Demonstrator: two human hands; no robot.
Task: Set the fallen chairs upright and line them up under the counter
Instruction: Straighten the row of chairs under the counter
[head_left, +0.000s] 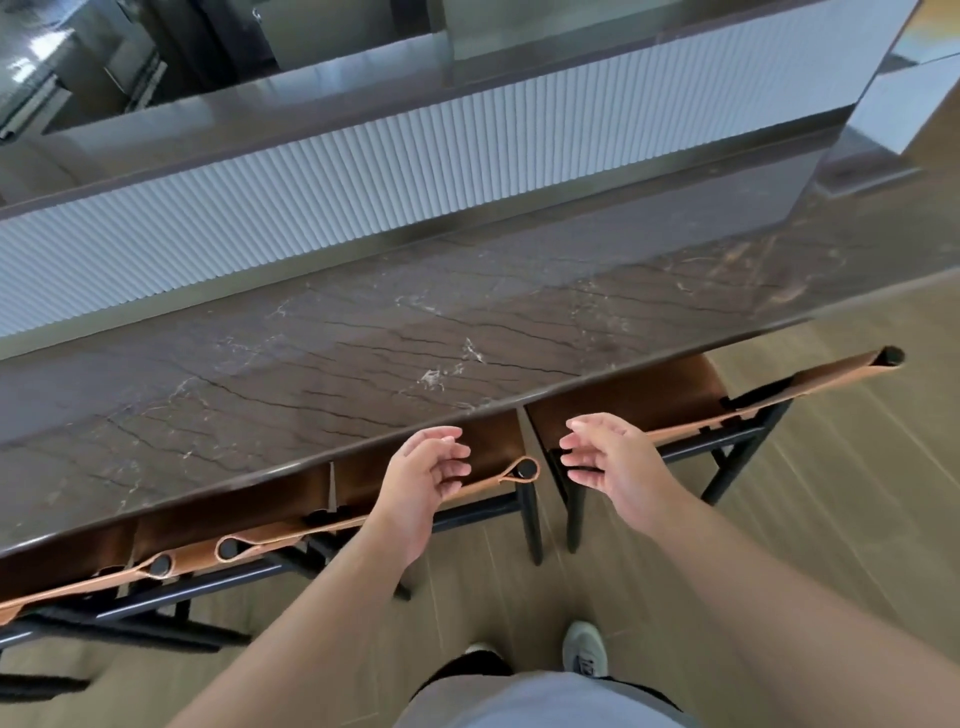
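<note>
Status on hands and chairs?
Both hands, left and right, open, holding nothing. Three chairs upright, seats under the counter. Nothing in the way.

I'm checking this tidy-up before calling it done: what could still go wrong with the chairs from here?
1. The rightmost brown leather chair with black metal legs sits angled, its far backrest end sticking out beyond the dark marble counter, so the row may end uneven.
2. The left hand and right hand hover open, holding nothing; pushing the chairs together could pinch fingers in the narrow gap beside the middle chair.
</note>
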